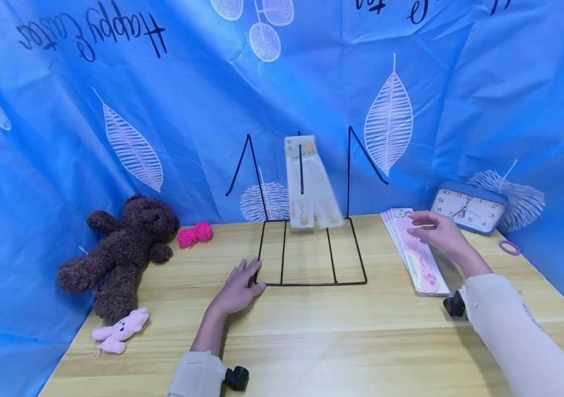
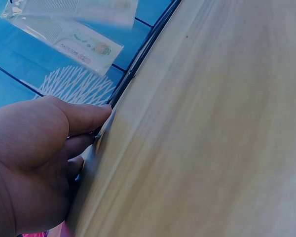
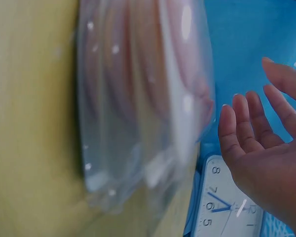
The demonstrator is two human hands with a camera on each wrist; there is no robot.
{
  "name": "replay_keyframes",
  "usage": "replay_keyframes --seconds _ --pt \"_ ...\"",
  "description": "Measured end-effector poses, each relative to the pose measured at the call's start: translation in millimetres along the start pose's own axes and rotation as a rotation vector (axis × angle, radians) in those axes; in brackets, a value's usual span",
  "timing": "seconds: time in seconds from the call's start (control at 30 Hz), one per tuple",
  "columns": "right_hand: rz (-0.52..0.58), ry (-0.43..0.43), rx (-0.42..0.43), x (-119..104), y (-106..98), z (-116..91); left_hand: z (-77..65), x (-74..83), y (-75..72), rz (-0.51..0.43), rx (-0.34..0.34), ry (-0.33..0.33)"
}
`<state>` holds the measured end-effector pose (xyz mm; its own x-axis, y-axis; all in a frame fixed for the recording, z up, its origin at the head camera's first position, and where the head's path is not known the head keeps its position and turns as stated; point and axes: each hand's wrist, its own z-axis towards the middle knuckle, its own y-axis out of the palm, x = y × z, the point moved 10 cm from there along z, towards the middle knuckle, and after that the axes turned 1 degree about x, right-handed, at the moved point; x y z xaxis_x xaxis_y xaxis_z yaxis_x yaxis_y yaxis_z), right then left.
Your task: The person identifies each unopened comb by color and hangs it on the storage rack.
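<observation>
A black wire display rack (image 1: 312,284) stands on the table with packaged plastic combs (image 1: 299,182) on its middle hook. In the left wrist view the comb packets (image 2: 91,49) hang beyond the wire. My left hand (image 1: 237,289) holds the rack's front left corner, and the thumb of that hand (image 2: 44,148) lies against the wire. To the right lies a fanned stack of pink packets (image 1: 418,253) in clear sleeves. My right hand (image 1: 438,234) hovers at the stack's upper right, fingers loosely bent and holding nothing. The right wrist view shows that hand (image 3: 271,153) apart from the blurred packets (image 3: 138,98).
A square clock (image 1: 471,207) and a purple ring (image 1: 509,247) sit at the far right. On the left are a brown teddy bear (image 1: 125,248), pink yarn (image 1: 195,234) and a small pink plush toy (image 1: 122,331). A blue printed cloth (image 1: 202,110) hangs behind the table.
</observation>
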<state>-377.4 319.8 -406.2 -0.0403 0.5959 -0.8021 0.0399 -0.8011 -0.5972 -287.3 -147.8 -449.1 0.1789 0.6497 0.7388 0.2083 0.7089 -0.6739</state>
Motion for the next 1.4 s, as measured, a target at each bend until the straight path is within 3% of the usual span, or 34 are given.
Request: replay_keyframes --seconds 0.3,0.73,1.2,1.4 --pt "0.007 0.05 -0.003 20 -3 1 -0.3 1.9 -0.2 -0.004 -0.006 0.02" --pt "-0.002 0.189 -0.101 40 3 4 1.0 1.4 -0.7 0.004 -0.001 0.009" --pt "-0.059 0.214 -0.066 50 -3 2 -1.8 4.0 -0.6 -0.004 0.0 0.023" --pt "-0.035 0.209 -0.039 54 -8 3 -0.7 6.3 -1.1 0.019 0.008 0.047"
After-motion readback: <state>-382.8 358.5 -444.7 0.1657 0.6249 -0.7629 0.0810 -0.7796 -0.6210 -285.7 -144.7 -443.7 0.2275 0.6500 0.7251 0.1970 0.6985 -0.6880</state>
